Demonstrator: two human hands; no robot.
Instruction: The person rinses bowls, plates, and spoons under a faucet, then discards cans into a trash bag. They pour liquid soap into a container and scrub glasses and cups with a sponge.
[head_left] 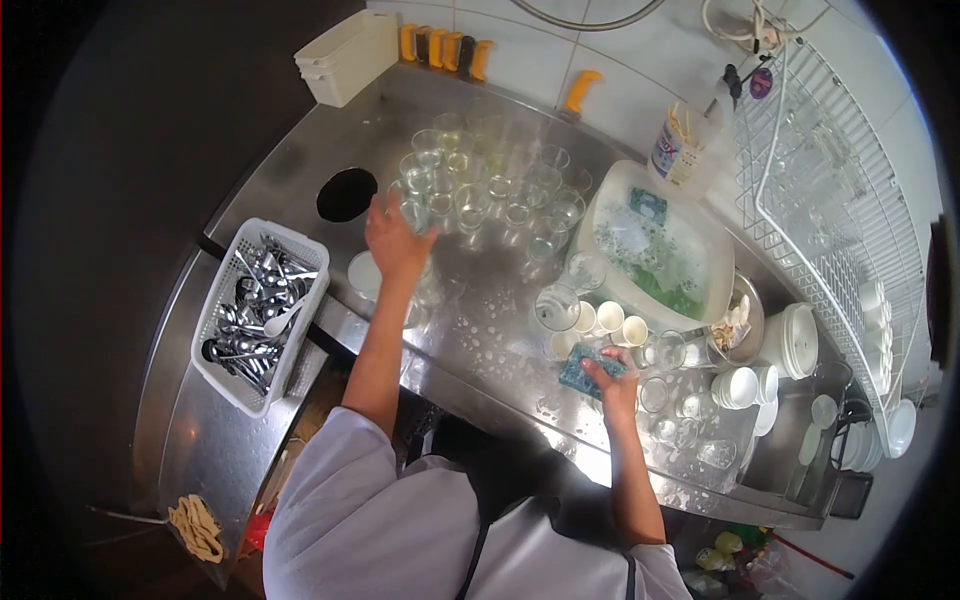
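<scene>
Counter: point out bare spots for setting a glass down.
Bare wet counter lies between the left hand, the glasses and the small cups; also behind the round hole. Crowded around the right hand and its sponge.

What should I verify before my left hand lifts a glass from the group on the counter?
1. Left hand touches a glass at the group's near edge: ok.
2. Left grip fully closed around it: cannot tell.
3. Neighbouring glasses stand apart: not ok, packed close.
4. Counter dry: not ok, wet and foamy.
5. Right hand holds the sponge: ok.
6. Tub has soapy water: ok.
</scene>
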